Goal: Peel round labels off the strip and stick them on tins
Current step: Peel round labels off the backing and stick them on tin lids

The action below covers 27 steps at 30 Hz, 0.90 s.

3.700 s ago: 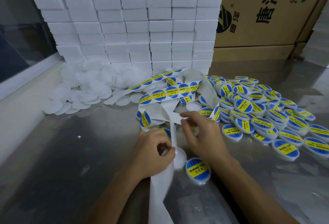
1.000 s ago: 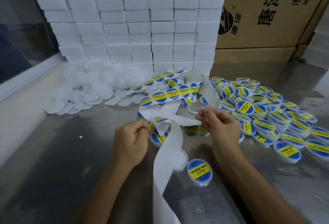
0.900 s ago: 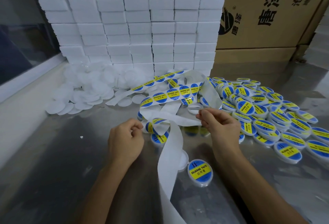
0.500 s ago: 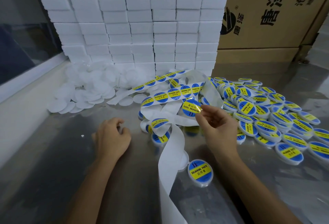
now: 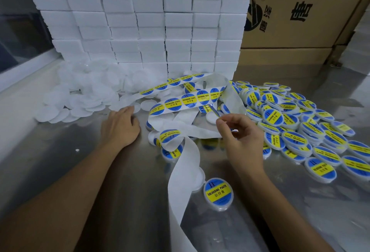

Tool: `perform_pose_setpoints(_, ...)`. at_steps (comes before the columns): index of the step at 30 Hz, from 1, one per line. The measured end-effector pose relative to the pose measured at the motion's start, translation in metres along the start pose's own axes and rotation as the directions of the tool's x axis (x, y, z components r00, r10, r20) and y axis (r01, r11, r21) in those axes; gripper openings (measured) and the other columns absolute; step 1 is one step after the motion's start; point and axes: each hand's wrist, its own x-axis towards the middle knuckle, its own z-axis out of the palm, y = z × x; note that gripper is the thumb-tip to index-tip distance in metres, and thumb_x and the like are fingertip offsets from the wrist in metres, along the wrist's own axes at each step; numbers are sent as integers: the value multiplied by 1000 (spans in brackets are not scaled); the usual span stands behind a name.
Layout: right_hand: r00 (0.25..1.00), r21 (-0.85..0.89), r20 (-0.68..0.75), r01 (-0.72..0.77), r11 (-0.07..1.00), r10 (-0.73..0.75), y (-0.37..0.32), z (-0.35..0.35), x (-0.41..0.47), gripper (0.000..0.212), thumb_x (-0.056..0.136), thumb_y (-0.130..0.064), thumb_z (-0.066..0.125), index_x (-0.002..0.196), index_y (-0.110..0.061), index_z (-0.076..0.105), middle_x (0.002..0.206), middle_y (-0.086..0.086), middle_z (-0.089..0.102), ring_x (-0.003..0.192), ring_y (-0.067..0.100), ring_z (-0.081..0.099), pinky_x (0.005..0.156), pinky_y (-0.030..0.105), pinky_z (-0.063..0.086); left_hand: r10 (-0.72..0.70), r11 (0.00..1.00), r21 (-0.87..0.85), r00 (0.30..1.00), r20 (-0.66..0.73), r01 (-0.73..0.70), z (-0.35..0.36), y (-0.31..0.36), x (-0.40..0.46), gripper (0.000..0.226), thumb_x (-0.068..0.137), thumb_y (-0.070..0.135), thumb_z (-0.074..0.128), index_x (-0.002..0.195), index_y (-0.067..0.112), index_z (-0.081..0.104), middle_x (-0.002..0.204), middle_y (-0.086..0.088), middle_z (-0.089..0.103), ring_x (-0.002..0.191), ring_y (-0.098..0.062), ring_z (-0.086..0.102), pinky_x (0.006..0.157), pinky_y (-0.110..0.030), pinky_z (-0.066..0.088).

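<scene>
My right hand (image 5: 243, 139) pinches a peeled round blue-and-yellow label (image 5: 213, 111) by its edge, seen nearly edge-on, above the white backing strip (image 5: 184, 163). The strip with labels still on it (image 5: 184, 99) loops across the middle of the table. My left hand (image 5: 120, 125) reaches with straight fingers to the near edge of the pile of plain white tins (image 5: 80, 99), its fingertips beside one tin (image 5: 136, 107). A labelled tin (image 5: 218, 193) lies alone near me.
A heap of labelled tins (image 5: 296, 123) fills the right of the steel table (image 5: 60, 171). A wall of stacked white boxes (image 5: 152, 21) stands behind, with brown cartons (image 5: 300, 11) to its right. Empty backing paper trails off the front edge.
The label came off the strip in my right hand and has turned edge-on. My left hand let go of the strip and moved left and forward to the plain tins.
</scene>
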Motion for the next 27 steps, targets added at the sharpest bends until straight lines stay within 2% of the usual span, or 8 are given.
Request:
perform_pose_setpoints(3,1000,-6,10,6,1000,-6,2,-1,2,7,88,-13,72,88,-19,69,93,-1,69,79,6,67,68,28,54,-12,1000,1,1000,-12,12,1,2,5,36,97,27,42,128,16,58,136,-7,56,119,-34,50,94,-44,44)
perform_pose_setpoints(6,1000,13,1,13,1000,-13,1,-2,4,7,87,-12,73,87,-18,69,96,2,67,79,10,69,68,31,55,-24,998,-60,996,-85,19,0,1,4,25,94,24,51,110,15,68,122,-9,63,109,-35,55,86,-43,47)
perform_pose_setpoints(11,999,5,27,27,1000,-27,-2,0,3,14,85,-12,75,82,-23,69,101,-3,62,78,12,68,64,34,53,-56,991,-129,987,-153,36,-1,4,-7,10,90,13,60,82,13,66,95,-12,65,98,-33,54,66,-38,40)
perform_pose_setpoints(15,999,26,43,18,999,-20,-4,0,0,14,87,-15,74,86,-28,69,105,-7,60,79,12,68,63,32,53,-10,994,-110,989,-147,-6,-1,11,-23,13,89,8,59,77,11,63,92,-11,61,95,-31,53,70,-40,42)
perform_pose_setpoints(18,996,37,86,14,999,-17,-5,4,-3,15,87,-17,74,95,-28,69,109,-3,61,78,11,68,63,33,54,26,976,-208,980,-199,-68,1,16,-40,12,91,4,52,81,11,54,92,-10,58,100,-31,47,78,-41,39)
perform_pose_setpoints(22,984,71,177,-1,997,-12,-11,7,-8,32,86,-15,74,109,-34,64,101,-6,65,74,7,65,63,22,53,-47,877,-465,939,-342,-125,2,22,-62,16,96,5,46,90,19,46,93,-3,54,94,-27,49,74,-33,35)
perform_pose_setpoints(24,978,91,208,-7,996,-12,-12,8,-11,38,86,-13,74,113,-36,61,94,-11,66,77,9,66,63,19,53,-79,815,-554,915,-395,-168,0,23,-68,17,98,5,45,91,21,44,85,1,53,83,-29,56,70,-37,41)
perform_pose_setpoints(27,972,89,236,-5,996,-16,-13,9,-14,41,86,-13,74,118,-33,58,91,-12,68,82,11,68,64,19,54,-232,610,-774,896,-379,-169,-5,27,-74,13,100,7,45,91,17,46,82,7,55,77,-19,64,74,-44,57)
